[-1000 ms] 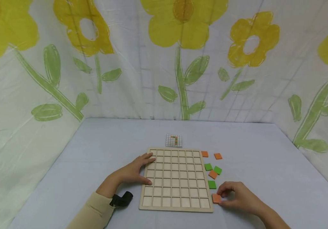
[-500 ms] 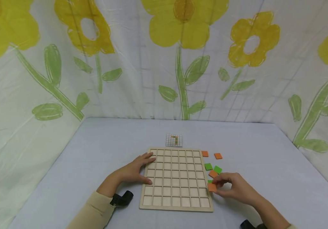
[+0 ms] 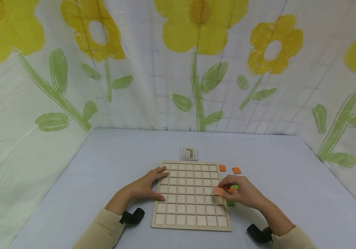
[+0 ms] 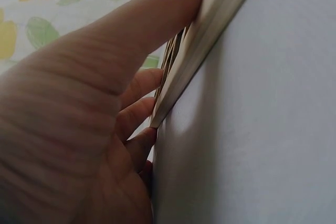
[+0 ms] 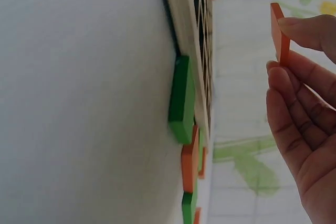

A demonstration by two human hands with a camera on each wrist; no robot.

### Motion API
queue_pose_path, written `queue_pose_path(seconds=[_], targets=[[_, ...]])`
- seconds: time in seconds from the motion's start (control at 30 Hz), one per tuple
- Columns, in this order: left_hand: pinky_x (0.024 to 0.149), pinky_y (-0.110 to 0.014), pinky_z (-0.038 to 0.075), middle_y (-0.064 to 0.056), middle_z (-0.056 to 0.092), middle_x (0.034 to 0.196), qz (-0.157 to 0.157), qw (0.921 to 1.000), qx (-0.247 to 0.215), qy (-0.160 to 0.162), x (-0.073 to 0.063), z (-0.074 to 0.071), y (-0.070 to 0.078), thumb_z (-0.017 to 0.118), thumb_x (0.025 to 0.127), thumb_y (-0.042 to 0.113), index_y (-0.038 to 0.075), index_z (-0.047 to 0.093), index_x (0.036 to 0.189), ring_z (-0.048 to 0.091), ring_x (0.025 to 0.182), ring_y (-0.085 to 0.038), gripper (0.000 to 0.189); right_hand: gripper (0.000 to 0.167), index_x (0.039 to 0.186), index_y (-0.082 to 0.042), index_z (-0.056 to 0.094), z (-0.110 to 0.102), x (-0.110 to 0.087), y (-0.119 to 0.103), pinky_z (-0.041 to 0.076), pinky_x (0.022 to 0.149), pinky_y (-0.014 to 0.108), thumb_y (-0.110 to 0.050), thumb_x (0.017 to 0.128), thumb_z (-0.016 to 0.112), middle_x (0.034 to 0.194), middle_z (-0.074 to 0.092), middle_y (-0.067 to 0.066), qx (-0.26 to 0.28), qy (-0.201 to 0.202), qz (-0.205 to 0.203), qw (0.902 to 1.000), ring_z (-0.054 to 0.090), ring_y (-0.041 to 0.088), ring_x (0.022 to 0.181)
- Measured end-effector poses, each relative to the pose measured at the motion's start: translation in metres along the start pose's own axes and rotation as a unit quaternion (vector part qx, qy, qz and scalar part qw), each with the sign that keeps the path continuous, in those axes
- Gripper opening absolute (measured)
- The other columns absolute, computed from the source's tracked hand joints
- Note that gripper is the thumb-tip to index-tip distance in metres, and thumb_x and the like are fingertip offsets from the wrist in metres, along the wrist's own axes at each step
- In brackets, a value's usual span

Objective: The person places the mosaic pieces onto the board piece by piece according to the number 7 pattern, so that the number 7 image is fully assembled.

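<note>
My right hand (image 3: 242, 191) pinches an orange square tile (image 3: 218, 191) between thumb and fingers, above the right edge of a wooden grid board (image 3: 191, 228). In the right wrist view the same orange tile (image 5: 280, 34) is held clear of the board. My left hand (image 3: 143, 184) rests on the board's left edge, fingers and thumb spread over the rim; the left wrist view shows them touching the board's side (image 4: 191, 51). No tiles show in the board's visible cells. Loose tiles lie along its right side, among them a green tile (image 5: 182, 100) and an orange tile (image 5: 190, 160).
A small printed grid card (image 3: 188, 153) with a coloured pattern lies just behind the board. Two orange tiles, one by the board's corner (image 3: 222, 168) and another orange tile (image 3: 236, 170) to its right, lie farther back. A flowered curtain (image 3: 140, 69) hangs behind the table.
My right hand has lifted the orange tile from the table at the board's lower right and carried it away from me and leftward over the board's edge. The left hand stays put.
</note>
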State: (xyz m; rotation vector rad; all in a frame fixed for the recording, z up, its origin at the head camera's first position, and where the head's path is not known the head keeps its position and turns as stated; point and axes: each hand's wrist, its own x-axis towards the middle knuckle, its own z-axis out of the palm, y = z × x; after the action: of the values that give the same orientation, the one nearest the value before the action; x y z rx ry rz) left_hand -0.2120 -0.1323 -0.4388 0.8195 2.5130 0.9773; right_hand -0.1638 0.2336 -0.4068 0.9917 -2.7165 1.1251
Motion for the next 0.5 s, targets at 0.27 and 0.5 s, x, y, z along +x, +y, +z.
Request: queue_pose_path(seconds=[0.27,0.5], targets=[[0.112,-0.060,0.017,-0.009,0.017,0.156,0.000,1.0000,0.004,0.005,-0.001,0.001,0.004,0.080,0.069,0.039,0.010,0.037,0.143,0.006,0.144,-0.037,0.090,0.019,0.100,-0.012,0.068,0.008,0.031,-0.003,0.053,0.073,0.035,-0.017,0.082,0.072,0.093,0.066,-0.001,0.009,-0.021,0.008,0.9997,0.060,0.013,0.081],[0.112,-0.059,0.018,-0.009,0.018,0.156,-0.005,0.9998,0.013,0.011,0.000,0.003,0.005,0.080,0.069,0.041,0.010,0.037,0.143,0.008,0.144,-0.037,0.091,0.022,0.103,-0.010,0.068,0.016,0.058,-0.005,0.055,0.076,0.032,-0.018,0.083,0.071,0.097,0.067,0.004,0.039,-0.027,0.002,0.9989,0.063,0.012,0.085]])
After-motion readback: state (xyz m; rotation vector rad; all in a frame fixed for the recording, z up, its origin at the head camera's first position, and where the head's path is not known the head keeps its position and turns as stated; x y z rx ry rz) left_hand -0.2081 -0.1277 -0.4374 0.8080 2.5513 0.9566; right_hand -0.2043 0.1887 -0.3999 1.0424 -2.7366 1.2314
